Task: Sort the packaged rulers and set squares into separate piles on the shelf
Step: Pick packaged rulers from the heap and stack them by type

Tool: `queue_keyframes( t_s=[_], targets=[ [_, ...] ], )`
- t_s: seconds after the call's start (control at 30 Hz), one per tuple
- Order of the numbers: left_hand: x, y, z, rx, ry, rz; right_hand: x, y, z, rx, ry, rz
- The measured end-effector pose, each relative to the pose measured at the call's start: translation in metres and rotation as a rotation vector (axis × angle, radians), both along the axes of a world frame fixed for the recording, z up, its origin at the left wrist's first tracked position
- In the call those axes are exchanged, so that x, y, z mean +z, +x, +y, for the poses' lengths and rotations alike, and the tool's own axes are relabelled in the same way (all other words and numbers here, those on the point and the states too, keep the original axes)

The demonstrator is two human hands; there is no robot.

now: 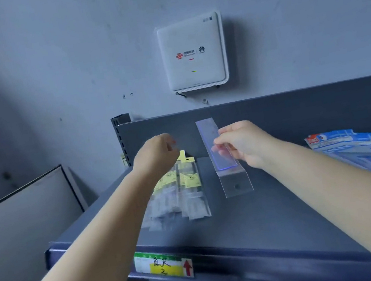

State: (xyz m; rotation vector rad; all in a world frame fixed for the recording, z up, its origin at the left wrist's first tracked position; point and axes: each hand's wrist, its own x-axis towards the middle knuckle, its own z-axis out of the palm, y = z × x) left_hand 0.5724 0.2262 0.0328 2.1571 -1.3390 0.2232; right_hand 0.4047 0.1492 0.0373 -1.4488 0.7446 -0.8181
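Note:
My right hand (241, 143) pinches a blue ruler in a clear sleeve (223, 158) near its middle and holds it above the grey shelf (264, 213), its long axis running away from me. A pile of clear ruler packs with yellow labels (182, 189) lies on the shelf's left part. My left hand (157, 154) hovers over the far end of that pile with its fingers loosely curled, holding nothing that I can see. A pile of blue and white packs (363, 151) lies at the right end of the shelf.
A white router box (192, 53) hangs on the wall above the shelf's back panel (296, 108). A price label with a red arrow (163, 265) is clipped to the shelf's front edge. A white board (21, 215) leans at the left, below the shelf.

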Motion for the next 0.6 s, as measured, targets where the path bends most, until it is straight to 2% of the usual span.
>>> queue_keyframes(
  t_s=[0.1,0.17,0.27,0.47,0.6],
  targets=[
    [-0.009,0.028,0.019,0.054,0.046,-0.026,-0.002,0.038,0.011,0.030,-0.053,0.019],
    [-0.014,0.038,0.027,0.074,0.074,-0.065,-0.006,0.054,0.012,0.056,-0.165,0.209],
    [-0.022,0.039,0.030,0.070,0.122,-0.160,-0.015,0.059,0.009,0.040,-0.525,0.619],
    [-0.023,0.003,0.011,0.022,0.168,-0.351,-0.014,0.022,0.009,-0.068,-1.174,0.932],
    [-0.018,-0.043,-0.008,-0.006,0.151,-0.450,-0.010,-0.021,0.003,-0.170,-1.419,1.037]
  ],
)
